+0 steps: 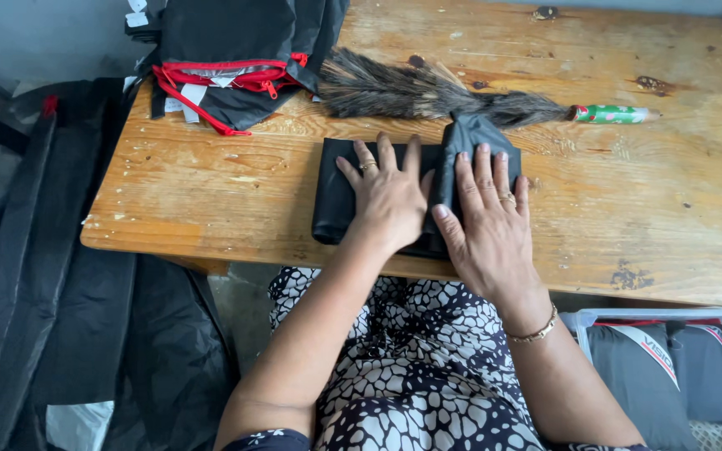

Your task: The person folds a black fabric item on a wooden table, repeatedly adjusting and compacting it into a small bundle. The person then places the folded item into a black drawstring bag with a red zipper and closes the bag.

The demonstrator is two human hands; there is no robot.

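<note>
Both the left hand [386, 196] and right hand [486, 213] lie flat and open on the folded black cloth [336, 192] at the table [211, 192] edge, probably best pressed evenly to keep its creases sharp

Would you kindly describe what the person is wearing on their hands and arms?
Both forearms are bare, with no sleeves reaching them. The left hand wears a gold-coloured ring on one finger. The right hand also wears a gold-coloured ring, and a thin gold-coloured bracelet circles its wrist. The person's garment is black and white in a pebble-like print.
</note>
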